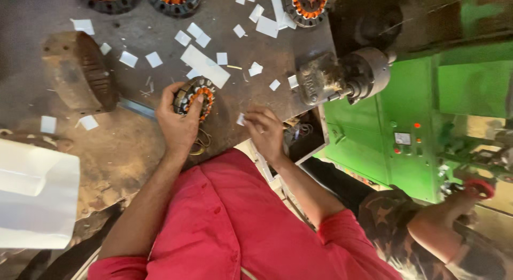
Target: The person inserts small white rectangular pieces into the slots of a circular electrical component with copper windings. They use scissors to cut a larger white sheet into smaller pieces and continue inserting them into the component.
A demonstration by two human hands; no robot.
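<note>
Stator and paper slip, near table edge
Left hand (pixel 179 125) fingers wrapped round stator (pixel 193 98), half hidden; right hand (pixel 265 133) fingers pinching paper slip (pixel 241 119), mostly covered.

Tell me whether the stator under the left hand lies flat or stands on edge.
On edge, tilted: the stator shows its ring face sideways, gripped by the left hand.

Dim, warm, slightly blurred overall.

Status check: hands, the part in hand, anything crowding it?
Left hand gripping stator on the bench. Right hand pinching a paper slip. Loose paper pieces scattered around; co-worker's hand at the green machine, clear.
</note>
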